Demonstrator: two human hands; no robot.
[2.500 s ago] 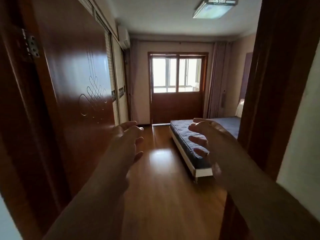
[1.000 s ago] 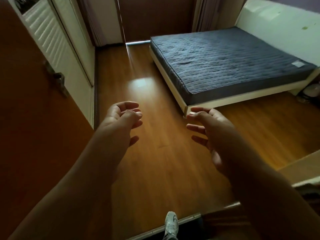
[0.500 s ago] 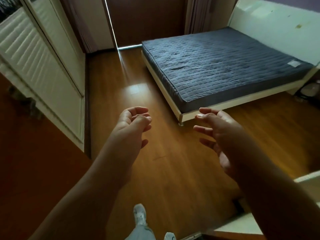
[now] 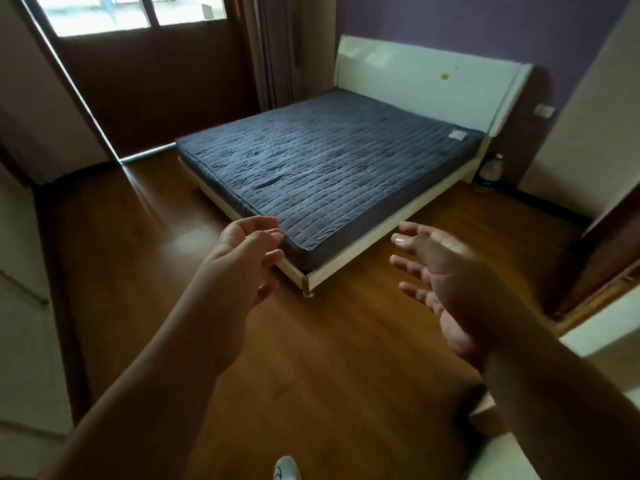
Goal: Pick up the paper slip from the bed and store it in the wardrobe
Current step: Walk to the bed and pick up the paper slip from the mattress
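Down at the bottom edge, a white shoe (image 4: 286, 468) shows on the wooden floor (image 4: 311, 358), so the person is standing well short of the bed. Both arms are out front, and neither has hold of anything: the left hand (image 4: 242, 258) has its fingers loosely curled, nothing in them, while the right hand (image 4: 446, 271) is spread wide, palm turned inward, thumb up. They hover over the floor, near the bed's closest corner, free for the pickup. The bed (image 4: 329, 161) sits at an angle, its dark quilted mattress filling the white frame. And the prize? The paper slip (image 4: 457, 134) lies flat at the mattress's far right corner, just beside the headboard (image 4: 426, 81), well apart from both hands. I'd say the approach is the step in hand; a walk along the bed's right edge looks needed. Pale panels at the frame's left edge may be the wardrobe (image 4: 20, 306); I cannot tell.
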